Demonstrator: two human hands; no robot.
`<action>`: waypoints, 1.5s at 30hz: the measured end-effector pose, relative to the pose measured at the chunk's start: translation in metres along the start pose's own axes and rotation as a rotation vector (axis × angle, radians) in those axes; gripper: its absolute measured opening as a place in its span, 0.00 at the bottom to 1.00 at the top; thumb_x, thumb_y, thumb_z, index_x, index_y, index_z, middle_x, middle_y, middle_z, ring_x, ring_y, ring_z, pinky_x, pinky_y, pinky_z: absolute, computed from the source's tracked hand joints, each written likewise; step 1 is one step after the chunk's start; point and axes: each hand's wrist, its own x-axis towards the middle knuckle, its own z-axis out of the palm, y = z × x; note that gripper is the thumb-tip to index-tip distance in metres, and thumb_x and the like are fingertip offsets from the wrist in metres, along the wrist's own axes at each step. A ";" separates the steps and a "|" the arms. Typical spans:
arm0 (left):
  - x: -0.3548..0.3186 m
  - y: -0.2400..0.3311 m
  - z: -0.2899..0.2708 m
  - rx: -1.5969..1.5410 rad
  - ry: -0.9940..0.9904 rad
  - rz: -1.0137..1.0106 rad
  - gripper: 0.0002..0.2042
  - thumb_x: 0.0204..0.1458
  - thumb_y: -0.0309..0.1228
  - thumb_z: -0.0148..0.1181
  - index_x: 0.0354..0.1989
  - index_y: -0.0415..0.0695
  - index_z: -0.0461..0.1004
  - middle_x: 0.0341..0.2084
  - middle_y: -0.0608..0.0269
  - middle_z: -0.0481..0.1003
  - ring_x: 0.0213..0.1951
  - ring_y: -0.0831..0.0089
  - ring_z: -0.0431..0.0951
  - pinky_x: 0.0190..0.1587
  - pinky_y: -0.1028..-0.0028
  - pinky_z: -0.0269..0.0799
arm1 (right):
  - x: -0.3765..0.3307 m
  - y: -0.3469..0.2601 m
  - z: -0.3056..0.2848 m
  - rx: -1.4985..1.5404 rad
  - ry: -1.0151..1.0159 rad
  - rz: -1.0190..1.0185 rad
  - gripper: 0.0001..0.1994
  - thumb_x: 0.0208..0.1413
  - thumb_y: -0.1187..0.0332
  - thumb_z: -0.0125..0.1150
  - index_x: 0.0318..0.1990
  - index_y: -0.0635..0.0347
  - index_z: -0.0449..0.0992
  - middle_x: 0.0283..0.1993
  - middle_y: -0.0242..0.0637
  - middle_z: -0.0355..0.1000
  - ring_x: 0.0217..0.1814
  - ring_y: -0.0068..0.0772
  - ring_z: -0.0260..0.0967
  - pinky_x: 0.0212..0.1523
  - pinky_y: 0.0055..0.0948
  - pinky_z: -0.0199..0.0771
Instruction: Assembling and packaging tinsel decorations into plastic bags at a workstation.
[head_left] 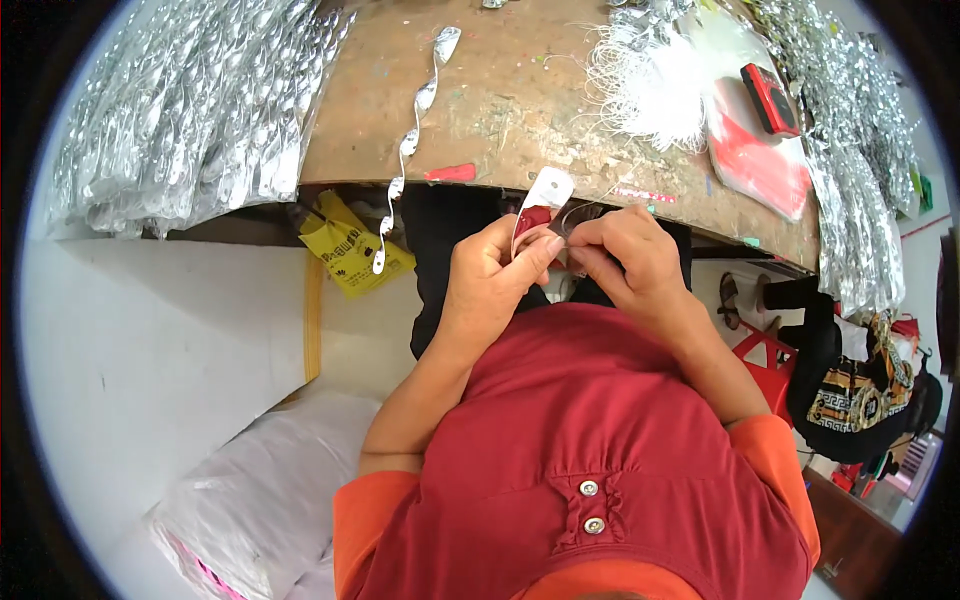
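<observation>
In front of my body, just off the table's near edge, my left hand (492, 280) pinches a shiny silver foil strip (549, 187) between thumb and fingers. The strip has a small hole near its upper end, and its curved inner face shows red. Close beside it, my right hand (632, 255) is closed, fingertips pressed together on what looks like a thin white string (572, 213). The fingertips of both hands nearly meet, and they hide where string and strip come together. A twisted silver foil strip (410, 142) lies left of them, its lower end hanging over the edge.
On the brown table (520, 90) lie a bundle of white strings (655, 95), a clear plastic packet (755, 165) and a red-and-black device (770, 100). Silver foil spirals (190, 110) cover the left; silver tinsel (855, 150) hangs right. Below are a yellow bag (350, 245) and a white panel (170, 330).
</observation>
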 end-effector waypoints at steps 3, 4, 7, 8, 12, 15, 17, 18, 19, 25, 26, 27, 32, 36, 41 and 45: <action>-0.001 0.002 -0.002 0.052 -0.007 0.016 0.08 0.51 0.31 0.60 0.34 0.39 0.75 0.22 0.72 0.71 0.22 0.86 0.68 0.23 0.86 0.60 | -0.004 -0.004 -0.003 -0.045 0.017 0.003 0.05 0.47 0.75 0.61 0.32 0.57 0.73 0.28 0.32 0.71 0.28 0.32 0.67 0.33 0.29 0.63; -0.002 0.003 0.001 0.090 -0.012 0.032 0.08 0.52 0.30 0.60 0.33 0.37 0.74 0.22 0.71 0.71 0.22 0.87 0.67 0.24 0.84 0.61 | -0.005 -0.006 -0.006 -0.031 0.029 0.027 0.05 0.47 0.75 0.61 0.32 0.57 0.73 0.28 0.33 0.71 0.27 0.33 0.67 0.33 0.29 0.62; 0.001 0.003 0.004 0.209 -0.063 0.092 0.08 0.51 0.28 0.59 0.35 0.36 0.73 0.21 0.70 0.71 0.23 0.88 0.65 0.25 0.84 0.61 | -0.008 -0.013 -0.016 -0.015 0.101 0.079 0.03 0.49 0.76 0.59 0.32 0.59 0.72 0.26 0.30 0.69 0.24 0.25 0.65 0.30 0.25 0.61; -0.001 0.006 0.009 0.229 -0.086 0.114 0.09 0.52 0.28 0.60 0.38 0.36 0.73 0.22 0.70 0.71 0.23 0.88 0.65 0.25 0.84 0.61 | -0.012 -0.017 -0.019 0.157 0.160 0.225 0.02 0.51 0.77 0.57 0.32 0.60 0.71 0.26 0.29 0.68 0.24 0.20 0.64 0.28 0.22 0.60; -0.004 0.011 0.021 0.262 -0.180 0.170 0.15 0.56 0.31 0.55 0.48 0.36 0.69 0.28 0.67 0.73 0.27 0.84 0.67 0.32 0.82 0.65 | -0.025 -0.025 -0.036 0.577 0.247 0.454 0.00 0.56 0.77 0.52 0.34 0.63 0.68 0.25 0.25 0.65 0.26 0.10 0.59 0.25 0.13 0.57; -0.007 0.010 0.030 0.263 -0.192 0.179 0.17 0.59 0.34 0.51 0.51 0.36 0.68 0.29 0.68 0.71 0.29 0.84 0.67 0.35 0.83 0.63 | -0.030 -0.022 -0.042 0.701 0.264 0.453 0.01 0.57 0.76 0.51 0.35 0.64 0.67 0.25 0.26 0.65 0.24 0.11 0.58 0.26 0.13 0.57; -0.007 0.008 0.036 0.251 -0.180 0.162 0.18 0.60 0.37 0.49 0.52 0.36 0.67 0.28 0.70 0.69 0.30 0.84 0.65 0.35 0.84 0.60 | -0.031 -0.017 -0.044 0.693 0.241 0.503 0.01 0.57 0.77 0.51 0.35 0.64 0.67 0.25 0.26 0.65 0.24 0.11 0.59 0.26 0.13 0.58; -0.007 0.008 0.039 0.239 -0.189 0.159 0.18 0.60 0.36 0.49 0.53 0.36 0.67 0.28 0.70 0.69 0.31 0.84 0.66 0.35 0.84 0.61 | -0.031 -0.013 -0.044 0.703 0.224 0.503 0.01 0.57 0.77 0.51 0.35 0.64 0.67 0.25 0.26 0.65 0.24 0.11 0.59 0.26 0.13 0.58; -0.007 0.007 0.043 0.228 -0.196 0.155 0.18 0.60 0.36 0.50 0.53 0.36 0.67 0.28 0.69 0.69 0.31 0.84 0.66 0.36 0.84 0.62 | -0.030 -0.008 -0.045 0.735 0.247 0.497 0.01 0.57 0.77 0.51 0.35 0.64 0.67 0.25 0.26 0.65 0.24 0.11 0.60 0.26 0.13 0.59; -0.002 -0.002 0.051 0.242 -0.107 0.131 0.18 0.59 0.34 0.51 0.54 0.36 0.66 0.29 0.68 0.69 0.33 0.83 0.68 0.38 0.83 0.64 | -0.029 0.016 -0.041 0.813 0.216 0.484 0.00 0.57 0.77 0.50 0.35 0.63 0.66 0.25 0.27 0.66 0.24 0.12 0.61 0.25 0.14 0.60; -0.001 -0.003 0.052 0.252 -0.101 0.124 0.18 0.59 0.34 0.51 0.54 0.36 0.66 0.29 0.68 0.69 0.33 0.83 0.68 0.38 0.83 0.64 | -0.029 0.019 -0.041 0.818 0.212 0.489 0.01 0.57 0.77 0.50 0.35 0.63 0.66 0.24 0.27 0.66 0.24 0.12 0.61 0.25 0.14 0.60; 0.000 -0.003 0.053 0.275 -0.097 0.129 0.18 0.59 0.34 0.51 0.54 0.36 0.66 0.30 0.68 0.69 0.33 0.83 0.68 0.39 0.82 0.64 | -0.030 0.020 -0.041 0.823 0.209 0.495 0.01 0.57 0.77 0.50 0.35 0.64 0.66 0.24 0.27 0.66 0.24 0.12 0.61 0.25 0.14 0.60; 0.003 -0.003 0.060 0.344 -0.088 0.107 0.18 0.58 0.33 0.52 0.54 0.35 0.66 0.30 0.68 0.69 0.33 0.83 0.68 0.39 0.82 0.65 | -0.033 0.032 -0.036 0.913 0.284 0.492 0.02 0.54 0.75 0.54 0.33 0.63 0.68 0.24 0.25 0.68 0.23 0.11 0.63 0.24 0.14 0.60; 0.003 -0.005 0.062 0.355 -0.073 0.101 0.16 0.56 0.30 0.55 0.50 0.34 0.68 0.38 0.57 0.76 0.39 0.76 0.75 0.44 0.76 0.70 | -0.035 0.035 -0.036 0.961 0.286 0.511 0.02 0.54 0.75 0.54 0.33 0.63 0.68 0.26 0.25 0.68 0.23 0.12 0.64 0.24 0.14 0.61; 0.001 -0.005 0.065 0.382 -0.067 0.138 0.15 0.55 0.29 0.56 0.50 0.35 0.69 0.38 0.57 0.76 0.39 0.76 0.75 0.44 0.76 0.70 | -0.038 0.032 -0.038 0.935 0.275 0.499 0.02 0.56 0.75 0.53 0.34 0.62 0.67 0.24 0.26 0.67 0.23 0.12 0.62 0.24 0.14 0.60; -0.004 -0.003 0.066 0.466 -0.085 0.201 0.15 0.53 0.26 0.58 0.49 0.36 0.69 0.37 0.56 0.76 0.39 0.74 0.75 0.43 0.76 0.70 | -0.042 0.023 -0.041 0.890 0.267 0.485 0.02 0.58 0.74 0.52 0.34 0.61 0.66 0.23 0.27 0.67 0.23 0.12 0.62 0.24 0.13 0.60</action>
